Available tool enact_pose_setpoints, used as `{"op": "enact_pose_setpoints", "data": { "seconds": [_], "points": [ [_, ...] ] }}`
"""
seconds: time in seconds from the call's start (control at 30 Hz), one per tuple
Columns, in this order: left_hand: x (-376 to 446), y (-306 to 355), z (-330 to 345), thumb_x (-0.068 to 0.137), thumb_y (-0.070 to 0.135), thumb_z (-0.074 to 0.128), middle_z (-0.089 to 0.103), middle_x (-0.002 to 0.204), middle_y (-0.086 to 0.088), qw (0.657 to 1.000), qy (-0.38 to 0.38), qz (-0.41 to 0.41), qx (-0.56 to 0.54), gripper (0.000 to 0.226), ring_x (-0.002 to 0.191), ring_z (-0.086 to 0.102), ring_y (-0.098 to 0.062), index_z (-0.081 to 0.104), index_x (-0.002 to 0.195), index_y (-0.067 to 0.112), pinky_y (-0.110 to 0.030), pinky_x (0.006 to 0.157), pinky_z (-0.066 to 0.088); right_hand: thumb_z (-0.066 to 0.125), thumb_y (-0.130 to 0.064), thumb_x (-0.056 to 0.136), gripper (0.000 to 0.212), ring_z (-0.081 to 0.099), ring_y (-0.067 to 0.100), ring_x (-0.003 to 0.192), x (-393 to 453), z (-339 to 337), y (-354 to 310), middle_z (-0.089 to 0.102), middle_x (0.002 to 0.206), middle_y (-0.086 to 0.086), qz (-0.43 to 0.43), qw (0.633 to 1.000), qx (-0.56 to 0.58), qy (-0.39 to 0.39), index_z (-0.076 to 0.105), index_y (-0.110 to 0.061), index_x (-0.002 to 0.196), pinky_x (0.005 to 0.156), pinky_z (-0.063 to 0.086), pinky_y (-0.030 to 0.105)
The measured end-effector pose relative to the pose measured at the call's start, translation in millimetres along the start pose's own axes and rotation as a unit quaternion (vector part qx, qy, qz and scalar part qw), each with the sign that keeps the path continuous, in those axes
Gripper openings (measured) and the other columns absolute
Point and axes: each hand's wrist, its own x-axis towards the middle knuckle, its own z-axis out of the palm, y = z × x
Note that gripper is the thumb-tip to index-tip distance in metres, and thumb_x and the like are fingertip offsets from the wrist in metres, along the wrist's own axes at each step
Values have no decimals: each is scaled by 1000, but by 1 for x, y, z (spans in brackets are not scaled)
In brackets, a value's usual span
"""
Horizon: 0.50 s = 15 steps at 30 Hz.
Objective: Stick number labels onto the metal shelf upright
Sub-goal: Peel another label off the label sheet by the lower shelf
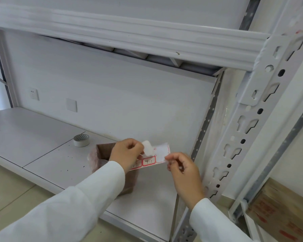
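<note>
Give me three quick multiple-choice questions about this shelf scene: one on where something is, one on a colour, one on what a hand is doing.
1. Where is the tape roll?
A) on the shelf board
B) on the floor
C) in the box

2. What colour borders the label sheet's stickers?
A) blue
B) red
C) green

3. What is the left hand doing?
A) resting flat
B) pointing
C) peeling a label

Answers: 1 A, it stands on the board left of the brown box. 2 B, red frames show. 3 C, its fingers pinch a curling white label.
</note>
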Motion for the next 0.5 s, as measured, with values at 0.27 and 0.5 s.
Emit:
{"op": "enact_pose_setpoints", "data": {
  "seconds": [0.27, 0.5],
  "points": [
    [16, -16, -12, 84, 7, 53, 64, 58, -4, 998, 47, 1, 52, 22, 53, 57, -14, 64, 66, 3, -28, 63, 54, 41, -5, 92, 39, 55, 13, 102, -19, 35, 90, 59, 103, -4, 200, 953, -219, -56, 61, -35, 79, 82, 35, 17],
    [15, -19, -8, 89, 5, 49, 60, 62, -10, 998, -31, -18, 58, 24, 52, 51, -18, 61, 69, 2, -23, 53, 42, 36, -9, 94, 31, 53, 23, 99, -12, 33, 82, 59, 119, 19, 188, 852, -344, -346, 59, 3, 112, 70, 36, 26]
  ]
}}
